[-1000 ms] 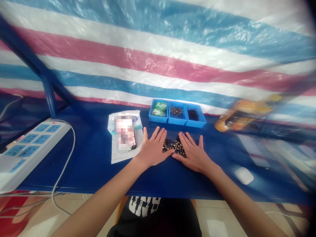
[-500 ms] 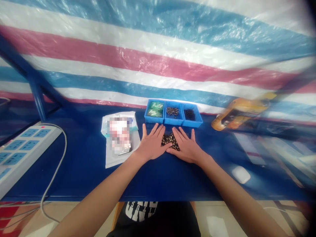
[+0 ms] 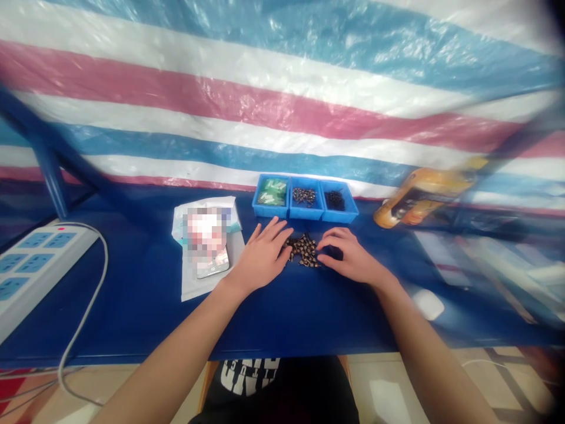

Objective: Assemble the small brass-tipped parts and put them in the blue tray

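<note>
A small pile of dark and brass-coloured metal pieces, which look like screws point(image 3: 304, 249), lies on the blue table between my hands. My left hand point(image 3: 263, 254) rests at the pile's left edge, open, fingers stretched forward and the thumb against the pieces. On the other side, my right hand point(image 3: 351, 256) has its fingers bent and apart from the thumb, the tips at the pile's right edge; I see nothing held in it. Just beyond stand three joined blue bins point(image 3: 305, 213): a green-and-white packet point(image 3: 272, 192) on the left, silvery small parts point(image 3: 304, 196) in the middle, black ones point(image 3: 334, 200) on the right.
To the left, a phone point(image 3: 213, 266) lies on a white plastic bag point(image 3: 194, 288), past which sits a white power strip point(image 3: 48, 259) with a cable. An orange bottle point(image 3: 419, 191) lies at the back right. A white rounded case point(image 3: 428, 304) is near my right forearm.
My right hand has drawn back rightward from the pile and its fingers have bent. The left hand has lifted its thumb leftward, so more of the pile shows. The view has shifted slightly.
</note>
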The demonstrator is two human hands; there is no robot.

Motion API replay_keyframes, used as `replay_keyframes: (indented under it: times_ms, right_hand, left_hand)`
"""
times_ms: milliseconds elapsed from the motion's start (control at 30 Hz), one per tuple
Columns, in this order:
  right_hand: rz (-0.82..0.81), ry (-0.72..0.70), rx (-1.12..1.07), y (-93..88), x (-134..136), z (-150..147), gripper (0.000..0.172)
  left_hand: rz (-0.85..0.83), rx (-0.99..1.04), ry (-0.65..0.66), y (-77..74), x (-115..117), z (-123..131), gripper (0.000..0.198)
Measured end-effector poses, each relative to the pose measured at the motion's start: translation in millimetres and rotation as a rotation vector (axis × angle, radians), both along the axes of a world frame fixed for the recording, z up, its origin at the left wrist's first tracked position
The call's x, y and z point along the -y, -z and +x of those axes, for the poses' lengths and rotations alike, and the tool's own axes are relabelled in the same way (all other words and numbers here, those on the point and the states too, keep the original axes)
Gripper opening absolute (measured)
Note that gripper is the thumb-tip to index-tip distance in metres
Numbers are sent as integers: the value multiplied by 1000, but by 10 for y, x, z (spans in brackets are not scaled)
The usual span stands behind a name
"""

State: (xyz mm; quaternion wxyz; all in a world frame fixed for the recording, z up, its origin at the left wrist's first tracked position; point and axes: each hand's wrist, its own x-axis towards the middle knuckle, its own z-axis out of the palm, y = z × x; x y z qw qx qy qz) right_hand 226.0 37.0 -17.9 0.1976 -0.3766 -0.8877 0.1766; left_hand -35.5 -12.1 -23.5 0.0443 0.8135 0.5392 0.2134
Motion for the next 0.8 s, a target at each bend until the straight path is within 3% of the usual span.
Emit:
replay_keyframes:
  times_ms: [333, 633, 800]
  right_hand:
    - [60, -40, 29, 137, -46, -45, 21]
    - [26, -8, 82, 99, -48, -55, 14]
    - [-21, 4, -69, 7, 18, -74, 13]
  left_hand:
    - [19, 220, -62, -133, 42, 70, 29]
    - [17, 291, -70, -158, 39, 71, 25]
    - [53, 315, -55, -140, 64, 66, 24]
